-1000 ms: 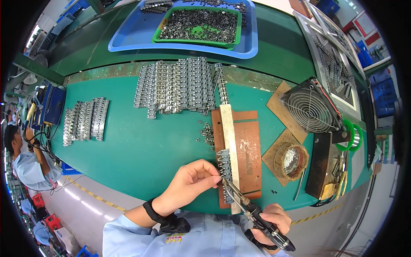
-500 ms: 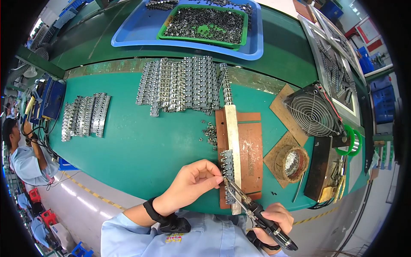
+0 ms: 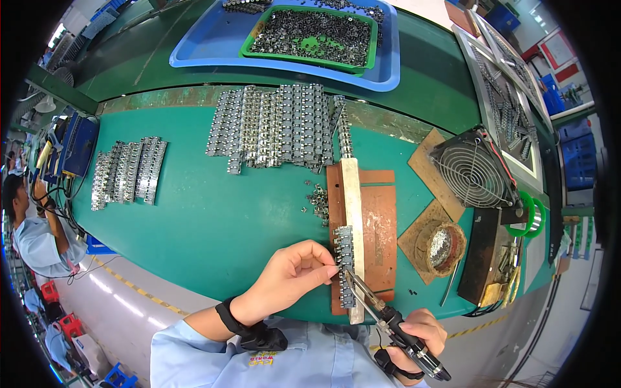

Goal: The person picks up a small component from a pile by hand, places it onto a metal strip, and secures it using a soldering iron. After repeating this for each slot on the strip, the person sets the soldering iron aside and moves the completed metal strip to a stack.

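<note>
My left hand [image 3: 294, 275] has thumb and forefinger pinched together at the left edge of a short strip of small metal parts [image 3: 345, 242]. What the pinch holds is too small to make out. The strip lies along a pale metal bar [image 3: 351, 194] on a reddish-brown board [image 3: 378, 239]. In my right hand [image 3: 422, 336] is a black-handled soldering iron [image 3: 391, 320], with a thin metal tube beside its shaft. Its tip points up and left, close to the strip and just right of my left fingertips. Loose small metal parts [image 3: 317, 202] lie left of the board.
Rows of finished-looking metal strips [image 3: 272, 126] lie at the back, more strips [image 3: 129, 171] at left. On the right stand a fan [image 3: 475, 165], a round pot [image 3: 424, 249] and a green solder spool [image 3: 534, 216]. A blue tray [image 3: 207, 55] holds a green tray [image 3: 310, 63] of parts.
The soldering iron has shifted slightly right and down, its tip now a little farther from my left fingertips. My left hand stays nearly in place.
</note>
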A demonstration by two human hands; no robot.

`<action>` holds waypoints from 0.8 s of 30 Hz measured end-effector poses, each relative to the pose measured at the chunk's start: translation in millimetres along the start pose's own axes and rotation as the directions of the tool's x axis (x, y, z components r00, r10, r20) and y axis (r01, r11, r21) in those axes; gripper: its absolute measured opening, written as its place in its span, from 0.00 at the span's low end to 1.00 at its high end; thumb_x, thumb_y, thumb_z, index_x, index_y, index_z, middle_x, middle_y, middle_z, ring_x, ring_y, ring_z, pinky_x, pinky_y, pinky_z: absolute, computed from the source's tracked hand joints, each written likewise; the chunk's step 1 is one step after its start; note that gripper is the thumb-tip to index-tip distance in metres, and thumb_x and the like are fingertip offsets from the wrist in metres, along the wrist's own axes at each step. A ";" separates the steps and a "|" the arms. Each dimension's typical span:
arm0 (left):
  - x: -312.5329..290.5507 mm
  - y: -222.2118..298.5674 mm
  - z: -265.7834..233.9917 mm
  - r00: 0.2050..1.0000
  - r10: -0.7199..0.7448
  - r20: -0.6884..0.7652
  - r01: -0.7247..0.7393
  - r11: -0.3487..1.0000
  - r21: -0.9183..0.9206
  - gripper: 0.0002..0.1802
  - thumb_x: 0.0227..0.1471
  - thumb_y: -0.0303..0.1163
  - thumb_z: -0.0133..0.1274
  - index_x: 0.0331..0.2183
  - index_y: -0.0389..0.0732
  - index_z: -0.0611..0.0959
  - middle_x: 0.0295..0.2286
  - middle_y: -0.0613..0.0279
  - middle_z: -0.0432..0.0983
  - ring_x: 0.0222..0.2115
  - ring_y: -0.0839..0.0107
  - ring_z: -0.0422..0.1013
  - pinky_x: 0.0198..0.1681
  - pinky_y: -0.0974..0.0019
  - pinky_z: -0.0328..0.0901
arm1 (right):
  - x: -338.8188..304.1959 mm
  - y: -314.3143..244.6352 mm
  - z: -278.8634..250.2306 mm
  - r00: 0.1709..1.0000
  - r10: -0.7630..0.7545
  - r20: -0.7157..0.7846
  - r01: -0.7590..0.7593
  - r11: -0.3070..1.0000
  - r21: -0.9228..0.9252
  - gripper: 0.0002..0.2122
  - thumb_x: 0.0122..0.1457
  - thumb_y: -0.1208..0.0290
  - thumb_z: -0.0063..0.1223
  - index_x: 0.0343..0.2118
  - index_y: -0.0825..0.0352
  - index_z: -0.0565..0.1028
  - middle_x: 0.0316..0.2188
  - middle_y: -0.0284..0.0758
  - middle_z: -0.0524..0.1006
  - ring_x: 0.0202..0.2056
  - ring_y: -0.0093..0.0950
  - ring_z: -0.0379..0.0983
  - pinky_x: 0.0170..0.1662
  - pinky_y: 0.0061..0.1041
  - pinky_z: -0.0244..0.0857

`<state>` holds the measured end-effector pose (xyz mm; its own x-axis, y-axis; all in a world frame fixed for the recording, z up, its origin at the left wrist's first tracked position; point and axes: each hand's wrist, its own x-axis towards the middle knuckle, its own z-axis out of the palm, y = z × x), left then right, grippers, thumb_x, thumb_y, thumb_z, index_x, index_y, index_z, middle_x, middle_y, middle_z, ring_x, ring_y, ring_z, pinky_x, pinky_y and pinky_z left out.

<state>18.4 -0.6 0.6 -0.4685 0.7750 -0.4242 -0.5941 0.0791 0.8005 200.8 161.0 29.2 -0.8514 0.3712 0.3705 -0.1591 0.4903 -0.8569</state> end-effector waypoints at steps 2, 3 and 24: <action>-0.1 -0.2 -0.1 1.000 0.000 -0.002 0.000 1.000 0.013 0.05 0.50 0.26 0.49 0.31 0.36 0.72 0.26 0.68 0.71 0.28 0.82 0.67 0.32 0.78 0.63 | 0.4 -0.3 0.4 0.999 0.018 0.027 -0.018 1.000 -0.005 0.18 0.34 0.66 0.63 0.26 0.71 0.71 0.15 0.34 0.68 0.15 0.28 0.62 0.19 0.24 0.54; -0.1 -0.3 -0.2 1.000 0.000 -0.003 0.001 1.000 0.019 0.05 0.50 0.26 0.49 0.31 0.36 0.72 0.26 0.68 0.71 0.28 0.82 0.67 0.32 0.78 0.62 | 0.7 -0.5 0.7 0.999 0.026 0.040 -0.026 1.000 -0.008 0.18 0.34 0.66 0.63 0.26 0.71 0.71 0.15 0.35 0.68 0.16 0.28 0.63 0.19 0.24 0.54; -0.4 -0.3 -0.2 1.000 0.003 0.002 -0.003 1.000 0.008 0.06 0.49 0.26 0.49 0.31 0.35 0.71 0.27 0.67 0.70 0.29 0.80 0.68 0.34 0.77 0.63 | -12.0 5.3 -2.9 0.999 -0.027 0.030 0.028 1.000 -0.011 0.19 0.34 0.70 0.64 0.32 0.68 0.71 0.18 0.37 0.71 0.17 0.29 0.65 0.21 0.23 0.59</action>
<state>18.6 -1.0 0.5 -0.4691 0.7765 -0.4207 -0.5870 0.0817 0.8054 211.6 161.4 21.3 -0.8616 0.3335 0.3826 -0.1771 0.5088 -0.8425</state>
